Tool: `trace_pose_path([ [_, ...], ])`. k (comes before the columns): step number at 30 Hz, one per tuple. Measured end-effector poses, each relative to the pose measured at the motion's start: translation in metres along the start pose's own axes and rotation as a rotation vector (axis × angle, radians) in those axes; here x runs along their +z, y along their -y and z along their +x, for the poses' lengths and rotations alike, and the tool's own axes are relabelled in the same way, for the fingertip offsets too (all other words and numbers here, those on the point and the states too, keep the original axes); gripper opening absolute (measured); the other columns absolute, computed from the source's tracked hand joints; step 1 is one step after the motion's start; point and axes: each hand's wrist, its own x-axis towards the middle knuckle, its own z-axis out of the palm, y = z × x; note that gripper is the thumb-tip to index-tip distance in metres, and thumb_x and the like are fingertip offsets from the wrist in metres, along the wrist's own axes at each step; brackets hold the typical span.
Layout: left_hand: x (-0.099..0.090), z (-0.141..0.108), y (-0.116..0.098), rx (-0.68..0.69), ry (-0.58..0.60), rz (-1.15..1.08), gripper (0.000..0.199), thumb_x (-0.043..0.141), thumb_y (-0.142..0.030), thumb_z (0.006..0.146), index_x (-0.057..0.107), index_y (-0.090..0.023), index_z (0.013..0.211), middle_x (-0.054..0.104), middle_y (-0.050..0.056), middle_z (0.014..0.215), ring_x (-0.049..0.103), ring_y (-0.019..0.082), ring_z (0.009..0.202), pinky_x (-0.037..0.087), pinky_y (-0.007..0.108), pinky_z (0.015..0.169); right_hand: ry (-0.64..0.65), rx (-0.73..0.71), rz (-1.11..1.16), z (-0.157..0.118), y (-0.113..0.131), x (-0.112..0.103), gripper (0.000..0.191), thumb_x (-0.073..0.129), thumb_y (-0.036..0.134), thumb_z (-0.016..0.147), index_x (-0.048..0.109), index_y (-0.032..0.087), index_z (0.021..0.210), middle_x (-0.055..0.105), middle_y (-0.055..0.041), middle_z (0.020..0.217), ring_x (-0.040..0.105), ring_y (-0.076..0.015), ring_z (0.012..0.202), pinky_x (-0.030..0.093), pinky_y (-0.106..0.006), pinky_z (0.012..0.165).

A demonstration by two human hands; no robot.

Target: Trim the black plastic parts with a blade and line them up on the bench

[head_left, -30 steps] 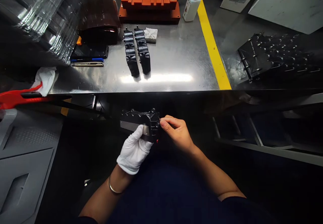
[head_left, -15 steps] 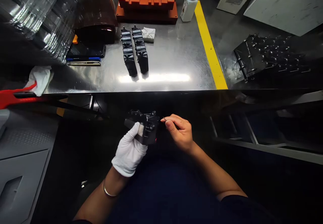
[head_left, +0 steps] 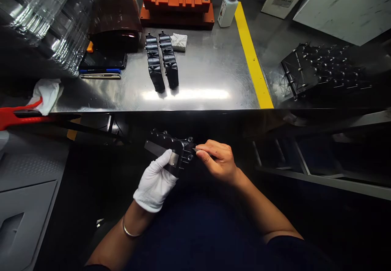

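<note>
My left hand [head_left: 155,183], in a white glove, grips a black moulded part [head_left: 165,146] in front of the bench edge, thumb on a flat metallic strip along its side. Bare and pinched closed, my right hand [head_left: 218,159] holds a small thin pointed tool [head_left: 194,150] whose tip is at the part's right end. Most of that tool is hidden by the fingers. Two similar black parts [head_left: 155,65] lie side by side on the metal bench [head_left: 207,71].
Behind stand a red-orange fixture [head_left: 177,16] and a white bottle [head_left: 227,10]. Clear plastic trays [head_left: 49,14] are stacked at left, near a red handle [head_left: 18,116]. More black parts [head_left: 332,65] lie right of the yellow tape [head_left: 253,59]. A metal frame [head_left: 324,177] is lower right.
My left hand has turned the black part, so more of its long side and strip shows. My right hand has moved slightly, and the small tool is now against the part's end.
</note>
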Motion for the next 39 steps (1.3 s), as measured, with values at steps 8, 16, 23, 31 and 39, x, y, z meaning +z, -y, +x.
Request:
trace_pose_path([
  [8, 0.001, -0.001, 0.005, 0.062, -0.100, 0.050, 0.043, 0.025, -0.007, 0.097, 0.067, -0.008, 0.109, 0.075, 0.007, 0.073, 0.073, 0.012, 0.067, 0.060, 0.017, 0.068, -0.082, 0.000, 0.040, -0.002, -0.005, 0.004, 0.013, 0.060, 0.021, 0.087, 0.073, 0.018, 0.086, 0.070, -0.0037, 0.068, 0.058, -0.0118, 0.055, 0.048, -0.024, 0.052],
  [16, -0.006, 0.003, 0.002, 0.100, -0.115, 0.100, 0.041, 0.028, -0.006, 0.096, 0.066, -0.009, 0.109, 0.074, 0.006, 0.069, 0.072, 0.013, 0.062, 0.060, 0.017, 0.063, -0.129, 0.103, 0.037, -0.005, -0.012, 0.016, 0.019, 0.058, 0.026, 0.087, 0.074, 0.019, 0.082, 0.069, -0.0034, 0.065, 0.057, -0.0125, 0.053, 0.047, -0.026, 0.052],
  [23, -0.024, 0.019, -0.007, 0.008, -0.009, 0.081, 0.044, 0.024, -0.016, 0.100, 0.065, -0.013, 0.114, 0.076, 0.007, 0.074, 0.073, 0.014, 0.065, 0.061, 0.020, 0.064, -0.166, 0.149, 0.022, -0.005, -0.019, 0.034, 0.021, 0.058, 0.029, 0.087, 0.074, 0.019, 0.079, 0.070, -0.0035, 0.066, 0.056, -0.0128, 0.054, 0.047, -0.026, 0.052],
  [31, -0.042, 0.002, -0.015, -0.064, 0.253, 0.027, 0.049, 0.027, -0.006, 0.096, 0.075, -0.016, 0.091, 0.078, 0.005, 0.081, 0.072, 0.011, 0.087, 0.052, 0.015, 0.086, -0.330, 0.443, 0.060, -0.005, -0.054, 0.033, 0.034, 0.057, 0.045, 0.086, 0.074, 0.018, 0.074, 0.071, -0.0052, 0.069, 0.065, -0.0173, 0.066, 0.052, -0.030, 0.063],
  [39, -0.033, 0.007, -0.007, 0.657, -0.037, 0.723, 0.008, 0.079, -0.018, 0.065, 0.074, -0.016, 0.072, 0.075, 0.001, 0.073, 0.072, 0.017, 0.073, 0.059, 0.024, 0.074, 0.110, 0.290, 0.204, -0.004, 0.007, 0.009, 0.027, 0.057, 0.030, 0.089, 0.073, 0.016, 0.073, 0.063, -0.0018, 0.059, 0.055, -0.0101, 0.054, 0.044, -0.022, 0.051],
])
